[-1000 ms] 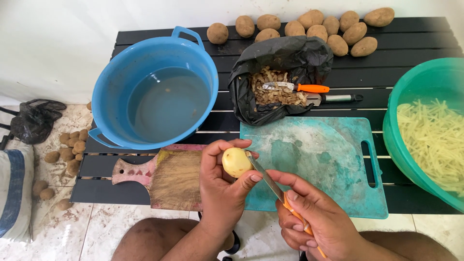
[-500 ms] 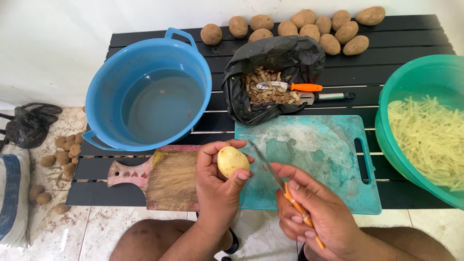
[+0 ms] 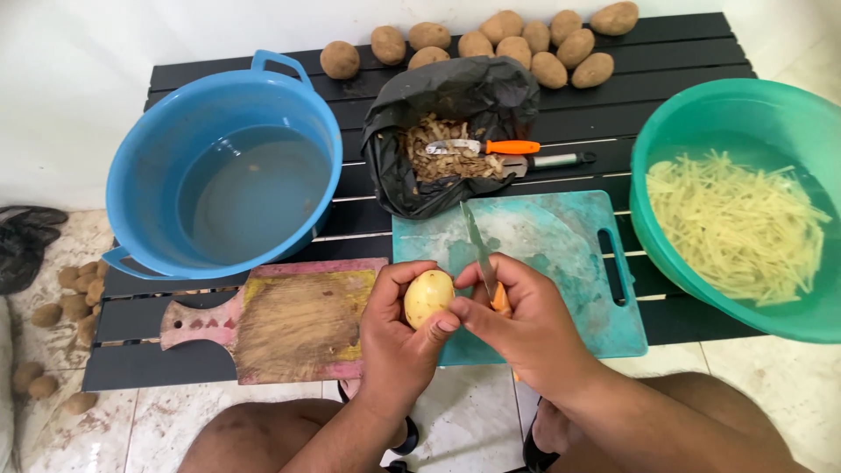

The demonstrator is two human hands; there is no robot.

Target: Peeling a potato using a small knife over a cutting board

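Potato point(image 3: 428, 298) — peeled, pale yellow — sits above the table's front edge, pinched in the left hand point(image 3: 396, 337), fingers curled shut round it. Largest is the black slatted table point(image 3: 666, 52) on a pale tiled floor point(image 3: 158, 420) by a white wall point(image 3: 79, 61). At its left end stands a blue tub point(image 3: 140, 166) of water; at the right end, a green basin point(image 3: 727, 105) of cut strips. Along the front edge lie a teal cutting board point(image 3: 561, 254) and a wooden board point(image 3: 289, 324). A black bag point(image 3: 455, 96) of peelings sits mid-table, unpeeled potatoes point(image 3: 517, 39) along the back edge. The right hand point(image 3: 526, 324) is closed on a knife point(image 3: 480, 250) — blade upward, just beside the potato.
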